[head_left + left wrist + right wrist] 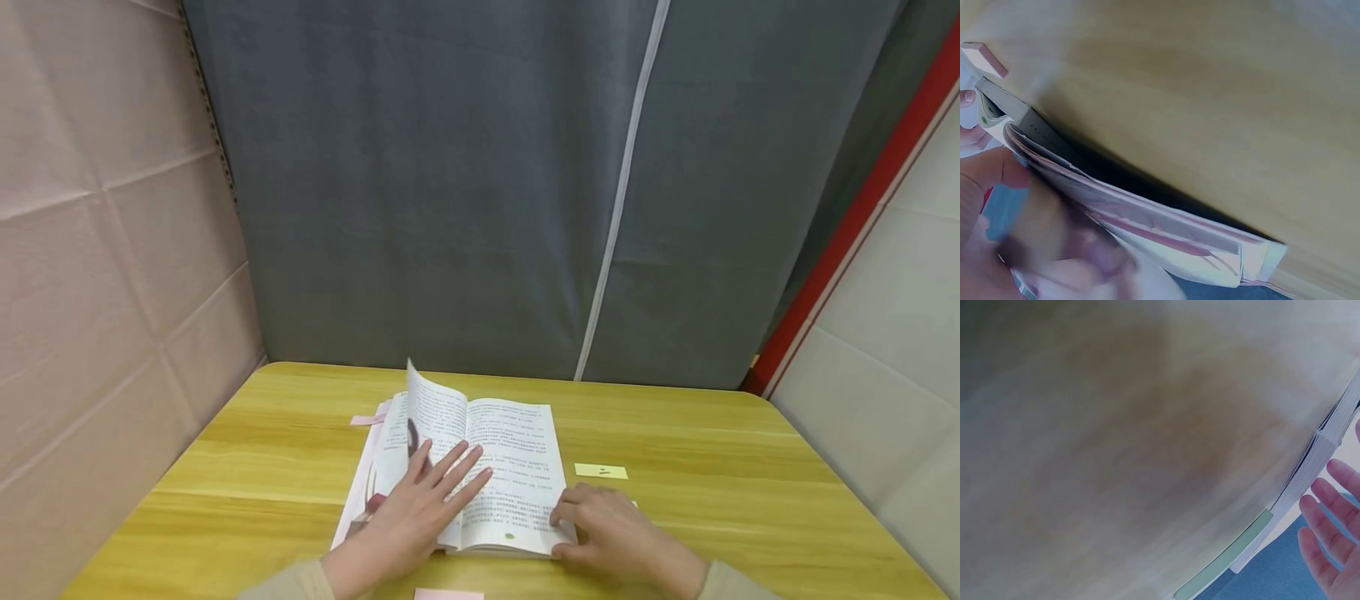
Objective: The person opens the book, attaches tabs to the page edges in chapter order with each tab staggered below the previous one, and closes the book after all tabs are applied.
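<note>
An open book with printed pages lies on the table. One page on its left side stands raised and curved near the spine. My left hand reaches over the left half, fingers straight and spread, their tips overlapping the page and the spine in the head view. At the lower right corner my right hand holds the book's edge, fingers curled over the page and thumb at the bottom edge. The left wrist view shows the lower page edges fanned apart, with the left hand blurred beside them.
A yellow paper slip lies right of the book on the wooden table. Pink slips are at the book's upper left and at the front. A grey curtain hangs behind, with pale cloth walls at both sides.
</note>
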`<state>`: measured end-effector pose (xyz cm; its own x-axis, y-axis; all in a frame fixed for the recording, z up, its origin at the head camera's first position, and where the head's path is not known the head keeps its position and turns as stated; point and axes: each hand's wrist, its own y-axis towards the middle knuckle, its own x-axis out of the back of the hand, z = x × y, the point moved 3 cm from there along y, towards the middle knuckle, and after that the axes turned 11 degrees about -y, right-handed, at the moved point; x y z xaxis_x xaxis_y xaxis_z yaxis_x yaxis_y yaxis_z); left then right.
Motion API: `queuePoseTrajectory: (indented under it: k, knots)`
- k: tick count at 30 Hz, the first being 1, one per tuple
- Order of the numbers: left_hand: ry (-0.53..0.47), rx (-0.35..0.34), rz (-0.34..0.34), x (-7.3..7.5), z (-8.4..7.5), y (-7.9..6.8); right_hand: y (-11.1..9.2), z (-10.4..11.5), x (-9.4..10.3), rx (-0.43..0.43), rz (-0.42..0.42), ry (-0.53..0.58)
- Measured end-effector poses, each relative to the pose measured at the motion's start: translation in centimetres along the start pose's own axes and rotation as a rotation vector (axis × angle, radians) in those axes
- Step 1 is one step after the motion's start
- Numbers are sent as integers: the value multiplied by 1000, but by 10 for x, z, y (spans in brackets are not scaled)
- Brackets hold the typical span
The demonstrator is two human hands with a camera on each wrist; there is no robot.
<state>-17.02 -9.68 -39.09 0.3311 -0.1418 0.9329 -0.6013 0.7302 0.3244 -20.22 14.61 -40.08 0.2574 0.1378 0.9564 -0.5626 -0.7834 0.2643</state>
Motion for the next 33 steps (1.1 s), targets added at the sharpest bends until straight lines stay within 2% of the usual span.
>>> queuePoseTrajectory:
  k: [5, 13, 26, 33]
  knots:
    - [17, 9, 21, -4, 0, -1, 0, 0, -1, -7, 18, 4]
    - [-102, 65, 73, -6, -6, 1, 0, 0, 0, -6, 27, 17]
    - [-124, 120, 76, -9, -5, 14, 0, -1, 0, -2, 19, 12]
    - [-209, 149, 76, -7, 0, 14, 0, -1, 1, -3, 11, 4]
